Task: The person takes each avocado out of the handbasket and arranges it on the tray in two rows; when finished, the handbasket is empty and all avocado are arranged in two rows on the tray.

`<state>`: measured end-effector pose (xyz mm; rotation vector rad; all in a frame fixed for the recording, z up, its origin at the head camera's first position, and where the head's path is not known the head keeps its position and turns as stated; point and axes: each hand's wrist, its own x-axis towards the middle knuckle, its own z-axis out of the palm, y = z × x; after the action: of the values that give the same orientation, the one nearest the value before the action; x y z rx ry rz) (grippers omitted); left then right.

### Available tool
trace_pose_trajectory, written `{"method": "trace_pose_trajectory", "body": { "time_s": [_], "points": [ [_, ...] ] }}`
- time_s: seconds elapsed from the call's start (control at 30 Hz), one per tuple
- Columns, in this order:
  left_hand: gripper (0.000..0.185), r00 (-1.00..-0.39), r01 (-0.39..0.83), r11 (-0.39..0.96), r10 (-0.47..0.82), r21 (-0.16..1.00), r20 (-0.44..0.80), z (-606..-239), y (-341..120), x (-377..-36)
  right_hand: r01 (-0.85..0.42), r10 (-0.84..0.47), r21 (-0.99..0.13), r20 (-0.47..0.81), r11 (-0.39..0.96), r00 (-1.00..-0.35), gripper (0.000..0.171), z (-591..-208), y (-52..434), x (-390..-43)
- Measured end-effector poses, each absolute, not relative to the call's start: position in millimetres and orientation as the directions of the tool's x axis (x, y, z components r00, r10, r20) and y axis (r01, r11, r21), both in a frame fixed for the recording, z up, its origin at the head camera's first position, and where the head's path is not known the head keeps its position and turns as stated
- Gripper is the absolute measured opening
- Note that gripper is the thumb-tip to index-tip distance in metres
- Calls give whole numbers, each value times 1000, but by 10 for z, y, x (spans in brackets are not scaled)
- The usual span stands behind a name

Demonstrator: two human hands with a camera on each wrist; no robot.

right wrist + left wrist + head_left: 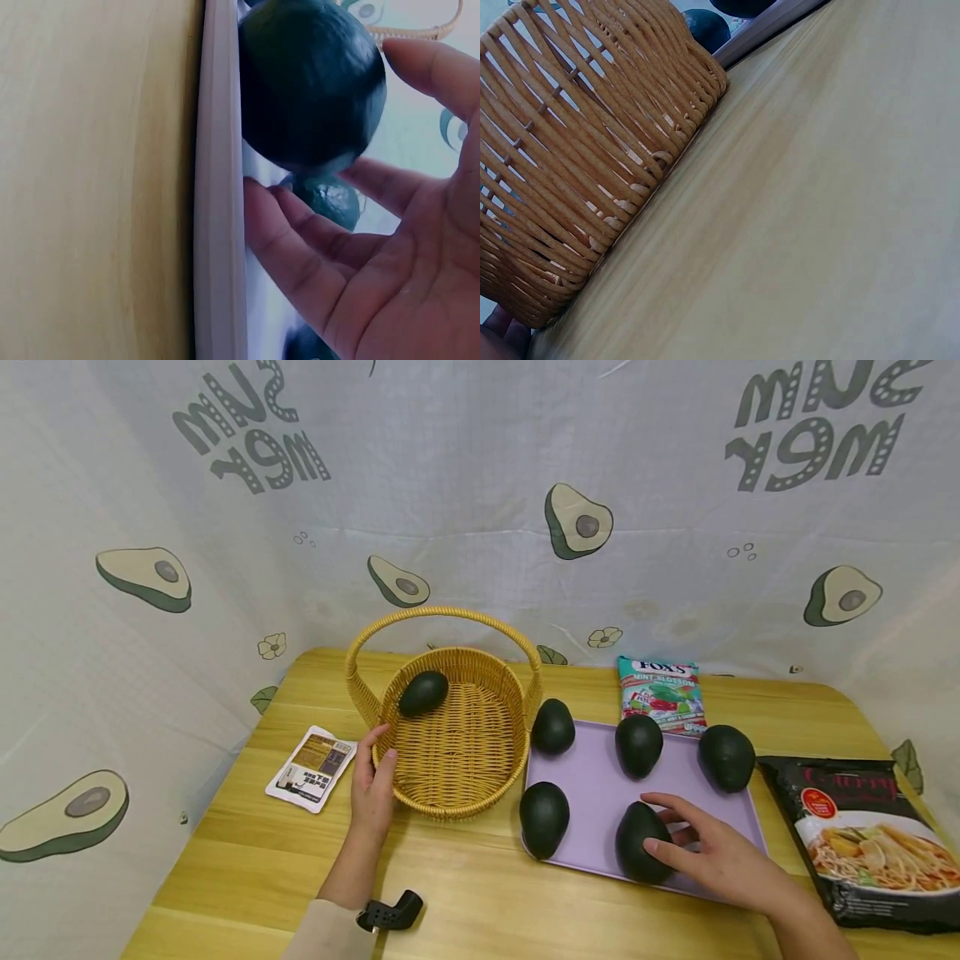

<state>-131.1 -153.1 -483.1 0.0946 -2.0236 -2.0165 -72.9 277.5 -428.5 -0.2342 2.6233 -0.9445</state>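
Note:
A woven basket (450,806) with a hoop handle stands at the table's middle-left, one dark avocado (423,692) inside it. My left hand (372,781) rests against the basket's outer wall (577,165) with fairly straight fingers. A lilac tray (592,793) to the right carries several avocados. My right hand (712,852) is spread around the front avocado (637,839), thumb and fingers on either side of it. In the right wrist view that avocado (307,82) sits by the tray rim (221,225), with my fingers (390,277) opened wide beside it.
Other avocados lie at the tray's back left (552,726), back middle (638,744), back right (726,757) and front left (543,817). A mint candy bag (662,693) lies behind the tray, a noodle packet (862,835) to its right, a white sachet (311,768) left of the basket.

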Motion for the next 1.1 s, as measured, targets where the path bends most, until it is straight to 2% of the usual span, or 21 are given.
{"method": "trace_pose_trajectory", "body": {
  "time_s": [0.33, 0.57, 0.8, 1.1],
  "points": [
    [41, -953, 162, 39, -253, 986, 166, -4841, -1537, -1321, -30, -255, -696, -222, 717, -941, 65, -4276, 2655, -718],
    [42, -956, 149, 25, -250, 989, 151, -4851, -1542, -1327, -48, -278, -671, -240, 740, -930, 65, -4277, 2541, -723],
    [42, -956, 137, 27, -257, 990, 139, -4856, -1538, -1324, -42, -249, -621, -251, 783, -935, 64, -4262, 2661, -712],
    [41, -955, 150, 36, -252, 988, 154, -4841, -1534, -1317, -5, -237, -622, -291, 783, -927, 65, -4255, 2766, -707]
  ]
}}
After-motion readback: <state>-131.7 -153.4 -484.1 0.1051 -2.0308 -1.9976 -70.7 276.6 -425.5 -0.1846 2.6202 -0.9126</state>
